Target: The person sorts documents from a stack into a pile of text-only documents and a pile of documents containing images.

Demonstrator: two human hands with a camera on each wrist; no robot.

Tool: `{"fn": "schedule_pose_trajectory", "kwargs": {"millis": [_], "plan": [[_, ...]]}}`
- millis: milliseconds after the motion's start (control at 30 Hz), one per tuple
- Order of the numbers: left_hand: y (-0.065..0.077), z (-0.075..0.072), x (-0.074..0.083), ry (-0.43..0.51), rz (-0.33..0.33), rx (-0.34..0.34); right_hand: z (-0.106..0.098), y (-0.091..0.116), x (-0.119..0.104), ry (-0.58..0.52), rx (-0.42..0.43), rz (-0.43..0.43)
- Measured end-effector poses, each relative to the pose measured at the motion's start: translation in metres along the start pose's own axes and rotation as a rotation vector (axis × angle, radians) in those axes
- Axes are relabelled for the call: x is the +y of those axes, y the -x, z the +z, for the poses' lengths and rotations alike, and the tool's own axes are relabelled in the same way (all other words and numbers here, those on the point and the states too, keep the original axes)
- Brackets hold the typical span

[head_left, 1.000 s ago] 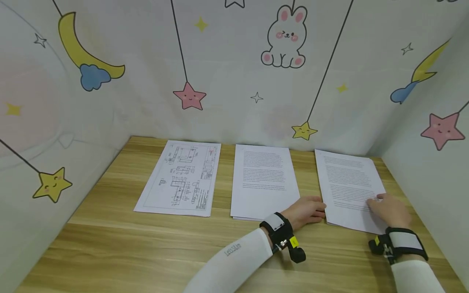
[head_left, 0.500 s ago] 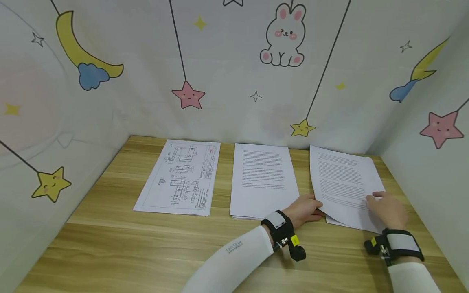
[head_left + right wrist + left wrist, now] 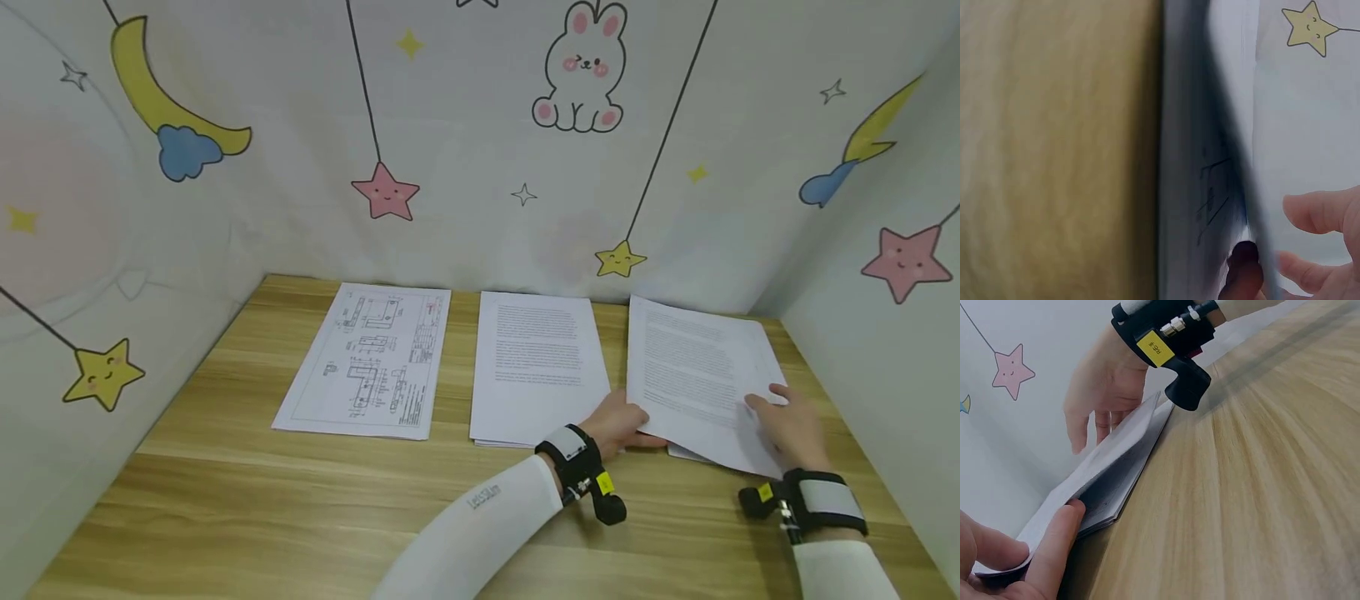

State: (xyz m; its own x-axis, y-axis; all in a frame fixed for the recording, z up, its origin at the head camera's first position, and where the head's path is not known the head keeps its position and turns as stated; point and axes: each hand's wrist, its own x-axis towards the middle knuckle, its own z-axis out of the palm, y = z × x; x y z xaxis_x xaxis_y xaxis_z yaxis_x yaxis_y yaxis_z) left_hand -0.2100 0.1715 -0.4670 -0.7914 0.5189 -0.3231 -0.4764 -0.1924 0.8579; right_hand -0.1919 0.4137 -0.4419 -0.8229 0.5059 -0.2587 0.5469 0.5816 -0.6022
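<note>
My left hand [image 3: 615, 421] pinches the left edge of the top printed paper [image 3: 690, 358] on the right-hand pile, its thumb [image 3: 1004, 550] on top and index finger [image 3: 1057, 544] underneath. That edge is bent up and shifted left over the paper below [image 3: 1110, 512]. Line-drawing marks [image 3: 1210, 197] show inside the gap in the right wrist view. At the pile's right side is my right hand [image 3: 795, 425], its thumb and index finger apart over the paper. A shaded fingertip [image 3: 1244, 262] shows below the lifted sheet.
A middle pile of text pages [image 3: 536, 358] lies just left of my left hand. Farther left is a pile with a technical drawing [image 3: 363, 358] on top. The wooden table [image 3: 262, 508] meets a patterned cloth wall [image 3: 480, 242] at the back and sides.
My left hand has gone from touching the right pile's edge to pinching its top paper. The paper's left side has lifted and slid left. My right hand has shifted slightly left.
</note>
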Motion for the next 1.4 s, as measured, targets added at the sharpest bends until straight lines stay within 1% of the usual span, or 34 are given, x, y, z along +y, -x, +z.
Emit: {"fn": "schedule_pose_trajectory", "kwargs": {"millis": [133, 233, 300, 400, 500, 600, 667, 833, 933, 1033, 1200, 1400], "plan": [[0.001, -0.007, 0.003, -0.004, 0.016, -0.004, 0.002, -0.003, -0.004, -0.047, -0.034, 0.031], [0.003, -0.014, 0.007, -0.010, 0.027, -0.003, 0.004, -0.005, -0.005, -0.102, -0.057, 0.057], [0.006, -0.020, 0.009, -0.020, 0.038, -0.004, 0.005, -0.005, -0.006, -0.161, -0.082, 0.062], [0.010, -0.028, 0.012, -0.052, 0.059, -0.019, 0.007, -0.003, -0.006, -0.231, -0.145, 0.039], [0.014, -0.035, 0.013, -0.090, 0.082, -0.032, 0.011, 0.001, -0.008, -0.263, -0.217, -0.028], [0.021, -0.041, 0.019, -0.127, 0.099, -0.009, 0.015, 0.006, -0.013, -0.277, -0.243, -0.108], [0.025, -0.045, 0.022, -0.189, 0.115, 0.043, 0.018, 0.010, -0.019, -0.296, -0.230, -0.159], [0.032, -0.056, 0.026, -0.319, 0.153, 0.142, 0.026, 0.021, -0.037, -0.345, -0.204, -0.223], [0.036, -0.067, 0.030, -0.334, 0.164, 0.149, 0.029, 0.028, -0.047, -0.344, -0.185, -0.264], [0.043, -0.079, 0.037, -0.349, 0.178, 0.155, 0.033, 0.035, -0.058, -0.356, -0.180, -0.303], [0.054, -0.096, 0.051, -0.329, 0.208, 0.158, 0.038, 0.047, -0.077, -0.393, -0.182, -0.365], [0.064, -0.117, 0.061, -0.333, 0.221, 0.199, 0.052, 0.057, -0.097, -0.410, -0.154, -0.401]]}}
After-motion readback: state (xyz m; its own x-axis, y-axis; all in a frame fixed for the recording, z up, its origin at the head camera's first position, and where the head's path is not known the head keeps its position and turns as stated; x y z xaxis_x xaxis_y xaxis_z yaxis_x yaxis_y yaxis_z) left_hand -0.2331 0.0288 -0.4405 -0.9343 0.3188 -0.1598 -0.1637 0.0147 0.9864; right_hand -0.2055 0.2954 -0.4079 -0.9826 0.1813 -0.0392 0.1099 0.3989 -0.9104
